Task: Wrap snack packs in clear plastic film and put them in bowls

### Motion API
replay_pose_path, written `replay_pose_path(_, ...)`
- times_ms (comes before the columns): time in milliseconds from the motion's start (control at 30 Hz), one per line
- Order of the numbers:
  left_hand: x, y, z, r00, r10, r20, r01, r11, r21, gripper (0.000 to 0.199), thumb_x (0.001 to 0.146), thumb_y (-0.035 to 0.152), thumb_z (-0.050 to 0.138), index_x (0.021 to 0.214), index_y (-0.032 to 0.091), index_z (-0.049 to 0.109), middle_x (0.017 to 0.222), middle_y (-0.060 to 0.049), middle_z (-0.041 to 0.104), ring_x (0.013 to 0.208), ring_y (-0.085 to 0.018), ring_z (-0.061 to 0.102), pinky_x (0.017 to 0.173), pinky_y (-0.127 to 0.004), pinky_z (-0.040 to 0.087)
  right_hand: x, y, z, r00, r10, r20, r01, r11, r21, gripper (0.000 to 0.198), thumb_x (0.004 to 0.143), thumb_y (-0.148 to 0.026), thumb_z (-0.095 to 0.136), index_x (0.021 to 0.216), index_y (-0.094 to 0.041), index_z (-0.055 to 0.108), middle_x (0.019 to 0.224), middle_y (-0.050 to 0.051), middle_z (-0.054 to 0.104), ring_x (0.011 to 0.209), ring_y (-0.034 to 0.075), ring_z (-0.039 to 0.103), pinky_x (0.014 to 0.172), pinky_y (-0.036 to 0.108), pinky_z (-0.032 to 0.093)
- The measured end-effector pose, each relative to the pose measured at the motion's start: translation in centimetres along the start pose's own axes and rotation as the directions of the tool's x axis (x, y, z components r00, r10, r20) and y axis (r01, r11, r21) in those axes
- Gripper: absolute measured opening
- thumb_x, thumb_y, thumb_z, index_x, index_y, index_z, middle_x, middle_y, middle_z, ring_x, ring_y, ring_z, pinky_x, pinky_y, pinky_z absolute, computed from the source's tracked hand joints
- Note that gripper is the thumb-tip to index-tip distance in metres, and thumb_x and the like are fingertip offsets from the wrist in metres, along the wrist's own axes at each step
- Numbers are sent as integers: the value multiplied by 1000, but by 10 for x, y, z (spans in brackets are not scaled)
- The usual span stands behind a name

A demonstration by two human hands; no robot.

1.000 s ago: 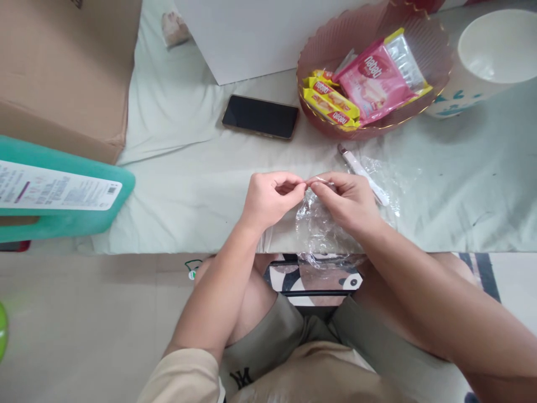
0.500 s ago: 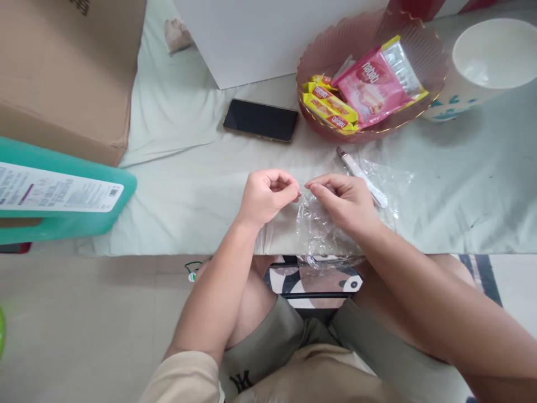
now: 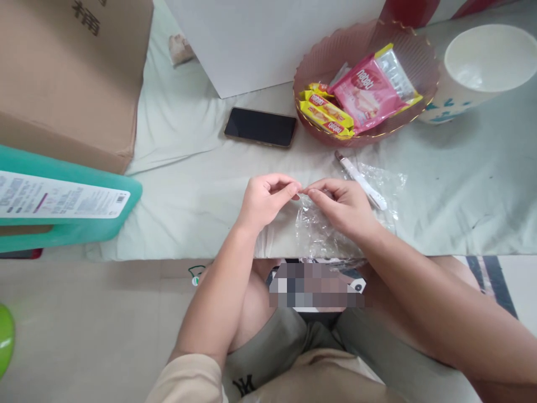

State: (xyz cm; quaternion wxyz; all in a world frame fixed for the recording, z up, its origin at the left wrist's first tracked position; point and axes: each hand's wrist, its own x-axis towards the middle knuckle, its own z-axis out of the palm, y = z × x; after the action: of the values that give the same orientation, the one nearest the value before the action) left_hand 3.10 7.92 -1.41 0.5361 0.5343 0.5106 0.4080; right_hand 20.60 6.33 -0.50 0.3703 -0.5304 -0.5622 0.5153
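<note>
My left hand (image 3: 271,198) is closed in a pinch above the cloth near the table's front edge. Facing it, my right hand (image 3: 342,201) pinches with thumb and forefinger, and the two sets of fingertips nearly meet. Whatever lies between them is too small to make out. Crumpled clear plastic film (image 3: 314,229) spreads below and beside my right hand and droops over the table edge; whether the fingers hold it I cannot tell. Just beyond my right hand, a slim white tool with a dark tip (image 3: 361,182) lies on the cloth by the film.
A black phone (image 3: 260,127) lies ahead of my hands. Behind it stand a white box (image 3: 260,45) and a pink bowl (image 3: 302,73) of wafer packets (image 3: 364,92). A white bucket (image 3: 461,101) is far right. Left are a cardboard box (image 3: 67,84) and a green container (image 3: 134,193).
My fingertips have come closer together, narrowing the small gap between them. The view has shifted slightly, so the table things appear a little lower.
</note>
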Motion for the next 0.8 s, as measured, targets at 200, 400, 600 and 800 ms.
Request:
replay_pose_path(200, 2, -2, -7, 996, -29, -82, 24, 998, -60, 29, 79, 45, 78, 74, 18, 71, 68, -4, 72, 61, -12, 66, 57, -24, 52, 0, -2, -1, 999, 35, -21, -34, 999, 15, 25, 81, -37, 63, 75, -16, 74, 53, -4, 46, 49, 8, 34, 47, 25, 27)
replay_pose_path(400, -4, -2, -14, 948, 315, 42, -318, 935, 159, 12, 74, 20, 74, 86, 22, 75, 88, -2, 68, 69, -10, 59, 63, -25, 51, 1, -2, -1, 998, 57, -15, -56, 998, 35, 22, 82, -36, 65, 77, -16, 73, 52, -5, 44, 49, 8, 34, 47, 25, 28)
replay_pose_path(600, -5, -4, -11, 892, 428, 148, -453, 846, 281, 20, 78, 11, 69, 84, 26, 80, 91, -2, 61, 77, -12, 58, 69, -28, 51, 1, 0, -1, 1000, 7, 12, -7, 1000, 16, 24, 84, -37, 63, 76, -16, 73, 52, -5, 43, 50, 9, 36, 48, 26, 29)
replay_pose_path(800, -5, 0, -11, 905, 406, 129, -425, 872, 241, 16, 74, 11, 69, 75, 24, 78, 84, -1, 61, 68, -10, 55, 61, -27, 47, 2, 0, 0, 1000, 7, 11, -8, 1000, 14, 22, 83, -35, 62, 75, -17, 72, 53, -5, 46, 50, 8, 35, 49, 26, 29)
